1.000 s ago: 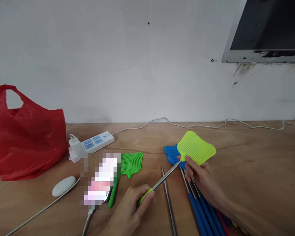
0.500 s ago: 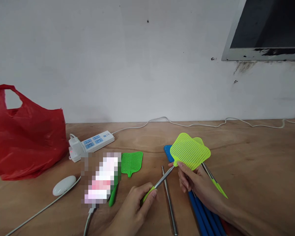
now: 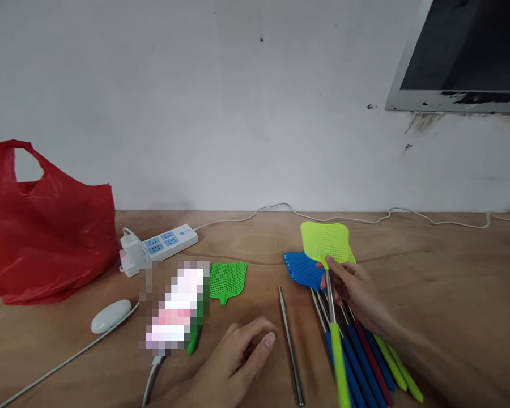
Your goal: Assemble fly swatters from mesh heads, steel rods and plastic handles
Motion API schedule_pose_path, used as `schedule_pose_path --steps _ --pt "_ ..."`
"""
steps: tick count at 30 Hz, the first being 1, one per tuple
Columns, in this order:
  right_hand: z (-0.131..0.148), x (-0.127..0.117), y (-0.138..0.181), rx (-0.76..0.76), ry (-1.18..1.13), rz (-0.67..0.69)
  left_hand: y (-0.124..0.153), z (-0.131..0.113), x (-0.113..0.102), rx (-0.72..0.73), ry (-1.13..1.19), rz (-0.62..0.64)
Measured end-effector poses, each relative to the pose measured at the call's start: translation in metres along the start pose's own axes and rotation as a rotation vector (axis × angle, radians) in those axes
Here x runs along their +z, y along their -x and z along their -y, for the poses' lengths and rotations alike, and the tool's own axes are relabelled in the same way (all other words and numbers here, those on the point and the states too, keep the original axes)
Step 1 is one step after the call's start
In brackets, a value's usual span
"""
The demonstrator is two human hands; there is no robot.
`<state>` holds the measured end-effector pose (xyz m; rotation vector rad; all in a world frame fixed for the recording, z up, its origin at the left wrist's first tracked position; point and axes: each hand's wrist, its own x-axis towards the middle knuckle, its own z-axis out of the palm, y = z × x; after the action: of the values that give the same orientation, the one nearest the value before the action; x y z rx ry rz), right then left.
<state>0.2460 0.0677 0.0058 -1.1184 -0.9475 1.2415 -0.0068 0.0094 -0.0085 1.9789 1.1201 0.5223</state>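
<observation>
My right hand (image 3: pixel 352 286) pinches a yellow-green fly swatter (image 3: pixel 325 241) at the neck, where the mesh head meets the metal rod. Its yellow-green handle points down toward me, over a row of other swatters with blue, red and yellow-green handles (image 3: pixel 402 362). A blue swatter head (image 3: pixel 302 269) lies just left of my right hand, and another yellow-green head is mostly hidden behind the held one. My left hand (image 3: pixel 242 360) is empty, fingers loosely curled, thumb and index finger apart. To its right, a bare metal rod (image 3: pixel 291 345) lies on the table.
A green swatter head (image 3: pixel 227 280) lies beside a phone-like thing (image 3: pixel 178 309), blurred out, with a cable. Further left are a white oval device (image 3: pixel 111 316), a white power strip (image 3: pixel 170 241) and a red plastic bag (image 3: pixel 46 238). A thin cable (image 3: pixel 323 218) runs along the wall.
My left hand has let go of the yellow-green handle. My right hand has turned the swatter so its handle points down, above the other swatters. More of the blue head and handles shows.
</observation>
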Motion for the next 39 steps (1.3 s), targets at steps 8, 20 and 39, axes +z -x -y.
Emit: schedule_pose_path --steps 8,20,39 --pt "-0.009 0.001 -0.003 0.021 0.282 0.179 -0.003 0.001 0.000 0.069 -0.153 -0.009" --pt "-0.033 -0.010 -0.009 -0.405 0.872 -0.102 -0.003 -0.002 -0.003 0.137 -0.209 -0.049" --pt "-0.026 -0.008 0.000 -0.894 1.132 0.020 0.006 0.020 -0.005 0.223 -0.683 -0.283"
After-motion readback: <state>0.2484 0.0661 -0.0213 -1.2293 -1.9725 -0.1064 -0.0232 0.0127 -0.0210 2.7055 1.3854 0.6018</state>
